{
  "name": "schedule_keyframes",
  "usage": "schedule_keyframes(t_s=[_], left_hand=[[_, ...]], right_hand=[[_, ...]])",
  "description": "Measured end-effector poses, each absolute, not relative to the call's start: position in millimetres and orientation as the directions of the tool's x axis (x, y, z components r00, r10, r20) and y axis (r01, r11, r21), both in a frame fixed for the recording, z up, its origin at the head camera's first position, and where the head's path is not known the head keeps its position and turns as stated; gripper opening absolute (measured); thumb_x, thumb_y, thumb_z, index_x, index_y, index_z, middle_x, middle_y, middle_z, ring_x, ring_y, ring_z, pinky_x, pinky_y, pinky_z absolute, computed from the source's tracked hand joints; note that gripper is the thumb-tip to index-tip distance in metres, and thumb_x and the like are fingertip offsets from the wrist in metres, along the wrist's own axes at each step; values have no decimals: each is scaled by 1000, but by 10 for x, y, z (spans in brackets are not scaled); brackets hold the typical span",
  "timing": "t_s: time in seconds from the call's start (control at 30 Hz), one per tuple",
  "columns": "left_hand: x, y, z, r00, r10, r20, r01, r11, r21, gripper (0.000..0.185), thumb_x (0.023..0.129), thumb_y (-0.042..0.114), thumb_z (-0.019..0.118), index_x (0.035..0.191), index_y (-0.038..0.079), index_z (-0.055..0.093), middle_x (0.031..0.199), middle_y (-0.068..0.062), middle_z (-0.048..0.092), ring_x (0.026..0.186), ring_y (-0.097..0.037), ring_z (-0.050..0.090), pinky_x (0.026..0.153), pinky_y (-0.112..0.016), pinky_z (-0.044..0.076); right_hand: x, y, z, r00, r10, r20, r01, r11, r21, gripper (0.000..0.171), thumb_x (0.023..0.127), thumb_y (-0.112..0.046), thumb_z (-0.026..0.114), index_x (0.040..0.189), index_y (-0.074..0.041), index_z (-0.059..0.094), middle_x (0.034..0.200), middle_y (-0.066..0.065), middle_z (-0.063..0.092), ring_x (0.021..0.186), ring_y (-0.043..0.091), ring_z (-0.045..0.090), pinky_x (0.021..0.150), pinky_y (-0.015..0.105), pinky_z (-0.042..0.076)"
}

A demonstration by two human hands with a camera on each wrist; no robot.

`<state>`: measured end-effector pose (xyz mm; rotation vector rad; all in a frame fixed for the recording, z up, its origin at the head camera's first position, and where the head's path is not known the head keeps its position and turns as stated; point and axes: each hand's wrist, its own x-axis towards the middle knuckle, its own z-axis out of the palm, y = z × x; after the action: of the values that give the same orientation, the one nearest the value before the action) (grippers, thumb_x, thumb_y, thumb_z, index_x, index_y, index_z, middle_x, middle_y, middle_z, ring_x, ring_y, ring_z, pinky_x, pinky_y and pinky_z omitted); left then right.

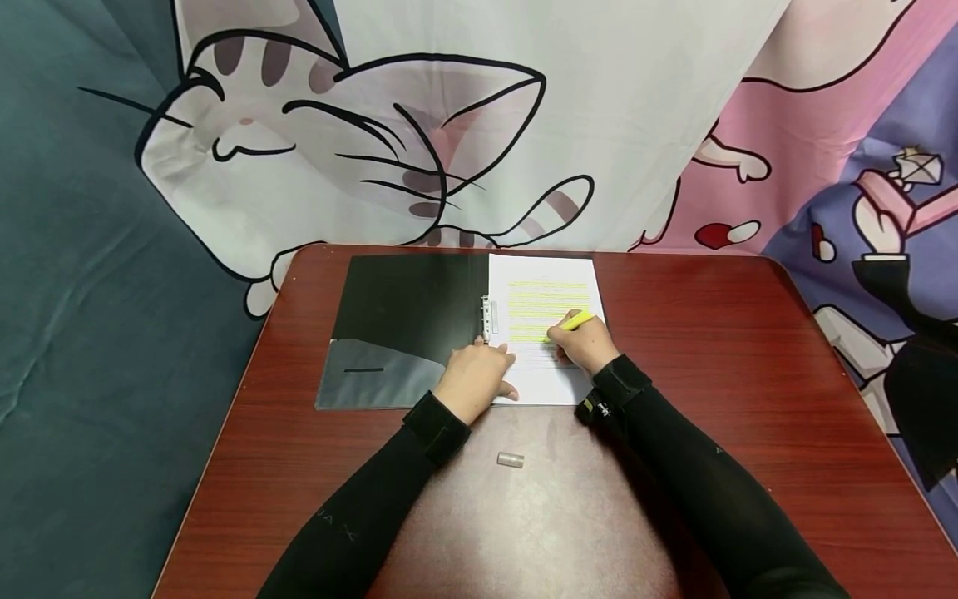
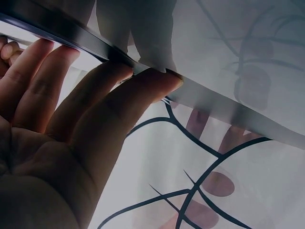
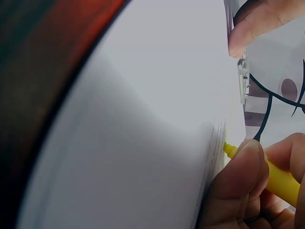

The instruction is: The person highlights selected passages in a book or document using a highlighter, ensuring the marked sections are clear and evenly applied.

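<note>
Black folder [image 1: 412,299] lying open at the table's [image 1: 718,324] far edge, with the left hand [image 1: 473,378], fingers extended, over its fold beside the clip [image 1: 487,314], holds paper [image 1: 546,266] whose print [image 1: 535,358] is too small to read, where the right hand [image 1: 587,341] pinches a marker [image 1: 576,320] partly hidden by fingers.

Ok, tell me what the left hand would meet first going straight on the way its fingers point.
Likely the clip, just ahead of the left hand; whether they already touch is unclear.
</note>
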<state>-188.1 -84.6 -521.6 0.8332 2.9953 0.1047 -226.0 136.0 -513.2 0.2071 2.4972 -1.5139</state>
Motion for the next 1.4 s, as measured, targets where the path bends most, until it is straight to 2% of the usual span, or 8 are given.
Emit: schedule_keyframes(t_s=[0.3, 0.47, 0.7, 0.83, 1.07, 1.27, 1.4], left_hand=[[-1868, -837, -5208, -860, 511, -7, 509, 858, 66, 65, 90, 60, 86, 144, 25, 81, 153, 1, 76, 125, -35, 81, 85, -54, 71], [-1893, -842, -5255, -856, 518, 1, 516, 853, 80, 66, 89, 60, 87, 143, 24, 82, 152, 1, 77, 119, -35, 83, 82, -55, 71], [-2166, -872, -5898, -841, 534, 89, 541, 837, 84, 73, 81, 69, 87, 143, 30, 81, 152, 3, 77, 109, -35, 84, 73, -54, 69], [-2161, -858, -5862, -848, 526, 71, 530, 839, 118, 73, 80, 67, 89, 141, 28, 82, 152, 2, 77, 111, -38, 84, 74, -57, 69], [-2059, -853, -5646, -851, 522, 54, 525, 846, 87, 71, 82, 64, 90, 141, 26, 82, 151, 1, 78, 112, -36, 84, 74, -54, 69], [-2122, -859, -5725, -850, 525, 34, 525, 843, 119, 72, 82, 67, 88, 142, 29, 81, 153, 3, 76, 113, -36, 84, 73, -56, 68], [-2072, -865, -5661, -845, 532, 56, 535, 840, 92, 71, 82, 66, 88, 141, 28, 82, 151, 3, 78, 112, -34, 84, 71, -53, 68]], right_hand=[[-2267, 1383, -5140, -965, 30, -262, 248, 436, -865, 13, 104, -6, 66, 92, -7, 61, 64, -1, 63, 58, 10, 61, 60, 23, 56], [-2269, 1397, -5153, -966, 38, -255, 244, 457, -855, 13, 103, -5, 66, 92, -8, 61, 62, -2, 62, 56, 10, 60, 58, 23, 55], [-2241, 1412, -5121, -973, -2, -230, 201, 475, -857, 11, 106, -5, 63, 95, -6, 61, 64, 2, 63, 61, 15, 58, 63, 29, 49], [-2244, 1430, -5120, -973, 3, -230, 204, 475, -856, 11, 106, -5, 63, 95, -6, 62, 65, 2, 64, 62, 15, 60, 64, 29, 52], [-2235, 1466, -5113, -968, 16, -251, 230, 461, -857, 11, 106, -5, 63, 95, -6, 61, 68, 2, 63, 63, 16, 60, 66, 30, 52], [-2230, 1476, -5114, -968, 26, -249, 234, 446, -864, 11, 106, -4, 64, 95, -5, 61, 68, 3, 64, 63, 16, 60, 65, 30, 53], [-2225, 1486, -5115, -969, 27, -246, 232, 448, -864, 11, 106, -4, 63, 95, -5, 61, 67, 3, 63, 63, 16, 61, 65, 30, 53]])
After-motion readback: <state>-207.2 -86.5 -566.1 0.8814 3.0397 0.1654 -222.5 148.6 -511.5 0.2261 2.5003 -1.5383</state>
